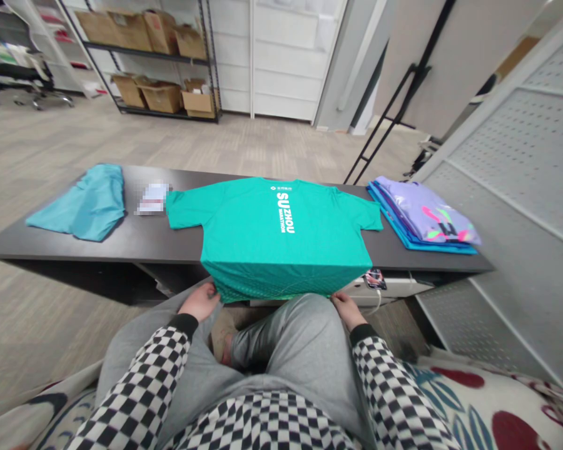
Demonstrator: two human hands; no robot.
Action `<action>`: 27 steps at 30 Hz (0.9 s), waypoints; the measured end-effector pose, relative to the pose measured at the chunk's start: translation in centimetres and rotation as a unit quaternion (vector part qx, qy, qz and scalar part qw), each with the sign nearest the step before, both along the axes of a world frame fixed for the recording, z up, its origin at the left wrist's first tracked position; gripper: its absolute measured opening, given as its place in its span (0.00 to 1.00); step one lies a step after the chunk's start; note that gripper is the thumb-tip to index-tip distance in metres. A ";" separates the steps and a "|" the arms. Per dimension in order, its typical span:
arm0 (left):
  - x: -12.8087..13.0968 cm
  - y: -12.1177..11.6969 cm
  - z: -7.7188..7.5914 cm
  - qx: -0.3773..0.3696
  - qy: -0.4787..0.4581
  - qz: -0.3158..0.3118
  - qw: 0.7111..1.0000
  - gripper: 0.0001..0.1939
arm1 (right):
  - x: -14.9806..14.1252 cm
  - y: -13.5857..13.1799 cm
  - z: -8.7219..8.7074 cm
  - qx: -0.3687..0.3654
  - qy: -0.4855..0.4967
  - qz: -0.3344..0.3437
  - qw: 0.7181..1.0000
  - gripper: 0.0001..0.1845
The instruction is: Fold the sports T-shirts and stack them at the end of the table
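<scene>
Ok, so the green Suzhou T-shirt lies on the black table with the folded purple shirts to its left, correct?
No: the head view shows the folded purple shirts to the right of the green Suzhou T-shirt, not its left; it does lie on the black table.

The T-shirt is teal green with white lettering, and its near edge shows a faint lighter mesh pattern. The sleeves are black-and-white check with black cuffs. The trousers are plain grey. The folded stack is lilac with pink, green and black markings over bright blue layers. The shorts are pale teal. The table is black. The blanket is cream with dark red spots and blue leaves.
</scene>
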State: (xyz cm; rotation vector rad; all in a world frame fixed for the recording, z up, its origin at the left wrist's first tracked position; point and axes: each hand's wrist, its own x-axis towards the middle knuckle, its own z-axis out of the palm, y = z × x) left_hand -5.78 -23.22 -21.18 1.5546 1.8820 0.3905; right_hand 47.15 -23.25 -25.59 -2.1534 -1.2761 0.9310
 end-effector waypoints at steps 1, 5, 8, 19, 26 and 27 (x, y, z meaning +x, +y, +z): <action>0.0 -0.1 -0.2 -0.010 0.005 -0.007 1.000 0.11 | 0.1 -0.4 0.4 0.005 -0.001 0.001 1.000 0.14; -0.4 -0.2 -0.8 -0.028 0.028 -0.021 0.999 0.14 | 1.7 -1.8 3.4 0.011 -0.011 0.016 1.000 0.12; -0.8 -0.6 -1.0 -0.042 0.045 -0.046 0.997 0.10 | 3.9 -2.3 7.7 -0.056 0.048 0.065 0.995 0.16; -0.2 -2.7 -1.4 -0.099 0.052 -0.188 0.976 0.14 | 10.0 11.7 23.8 0.107 -0.252 -0.025 0.962 0.23; 0.8 -2.7 -1.5 -0.102 0.065 -0.194 0.974 0.12 | 8.5 19.8 23.4 0.043 -0.293 -0.012 0.955 0.14; 0.9 -2.7 -1.5 -0.099 0.063 -0.193 0.974 0.11 | 8.4 20.2 23.3 0.045 -0.282 -0.010 0.958 0.12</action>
